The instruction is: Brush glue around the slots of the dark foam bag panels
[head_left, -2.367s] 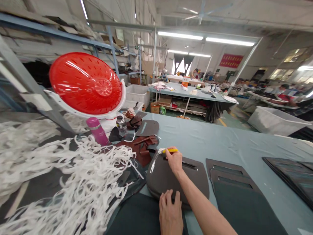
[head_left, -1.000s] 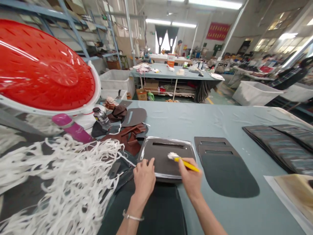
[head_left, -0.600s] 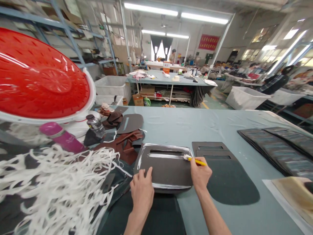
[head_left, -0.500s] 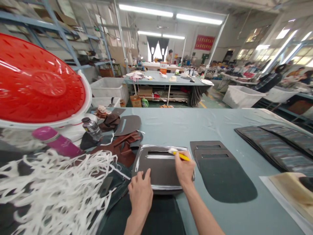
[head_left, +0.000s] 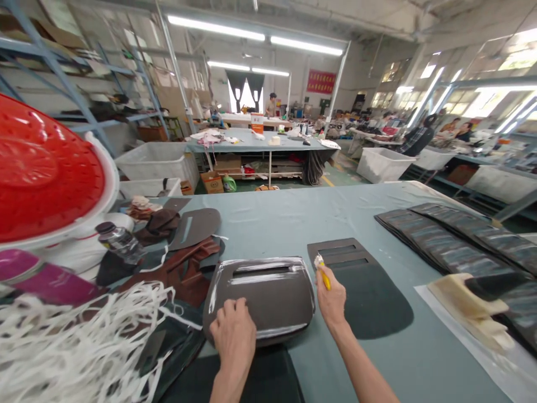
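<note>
A dark grey-brown panel (head_left: 272, 302) with a slot near its far edge lies in front of me, with white wet-looking streaks around its slot and borders. My left hand (head_left: 235, 327) is at the panel's near left corner, fingers bent over it and fingertips partly hidden. To the right of the panel, my right hand (head_left: 333, 296) grips a small yellow-handled brush (head_left: 325, 279), its whitish tip pointing away from me. Beneath that brush and hand lie dark slotted pieces (head_left: 373, 296) with rounded near ends, overlapping on the table.
Tangled white strips (head_left: 79, 347), a purple bottle (head_left: 46, 277), a clear bottle (head_left: 121, 242) and a red basket (head_left: 46, 173) crowd the left. Brown scraps (head_left: 188, 274) lie beside the panel. Stacked dark pieces (head_left: 444, 238) and a cream-coloured lump (head_left: 465, 305) are on the right of the blue-grey table (head_left: 285, 215).
My right hand has moved the brush off the panel, rightward over the slotted pieces. My left fingers, spread flat before, are now bent. The view has turned right.
</note>
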Tool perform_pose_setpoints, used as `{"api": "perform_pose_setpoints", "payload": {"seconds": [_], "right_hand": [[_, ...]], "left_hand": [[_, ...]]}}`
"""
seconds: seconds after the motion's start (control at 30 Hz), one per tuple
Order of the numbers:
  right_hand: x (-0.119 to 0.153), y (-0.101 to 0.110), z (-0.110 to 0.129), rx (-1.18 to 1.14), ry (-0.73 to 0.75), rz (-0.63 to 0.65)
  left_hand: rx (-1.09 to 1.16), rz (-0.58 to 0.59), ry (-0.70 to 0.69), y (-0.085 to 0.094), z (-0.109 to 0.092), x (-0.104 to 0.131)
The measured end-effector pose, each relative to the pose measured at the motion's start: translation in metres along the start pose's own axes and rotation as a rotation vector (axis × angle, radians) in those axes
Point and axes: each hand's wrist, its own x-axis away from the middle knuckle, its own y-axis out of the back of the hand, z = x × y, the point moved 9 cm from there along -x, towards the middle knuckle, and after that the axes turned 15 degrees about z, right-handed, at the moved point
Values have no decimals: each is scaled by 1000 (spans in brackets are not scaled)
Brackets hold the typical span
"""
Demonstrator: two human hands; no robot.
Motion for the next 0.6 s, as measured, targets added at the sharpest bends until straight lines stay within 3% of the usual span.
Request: {"api": "perform_pose_setpoints", "payload": {"seconds": [0.17, 0.3, 0.47, 0.53, 0.6], "right_hand": [[20, -19, -14, -150, -61, 150], [30, -13, 1, -323, -32, 162], [32, -19, 9, -531, -38, 233], [31, -28, 1, -588, -57, 260], [30, -36, -5, -595, -25, 301]], "left_hand": [[683, 260, -213, -46, -78, -28], [883, 317, -182, -67, -117, -50], [1042, 327, -126, -71, -119, -61], [1115, 344, -115, -61, -109, -54], [1262, 336, -78, -40, -96, -36]]}}
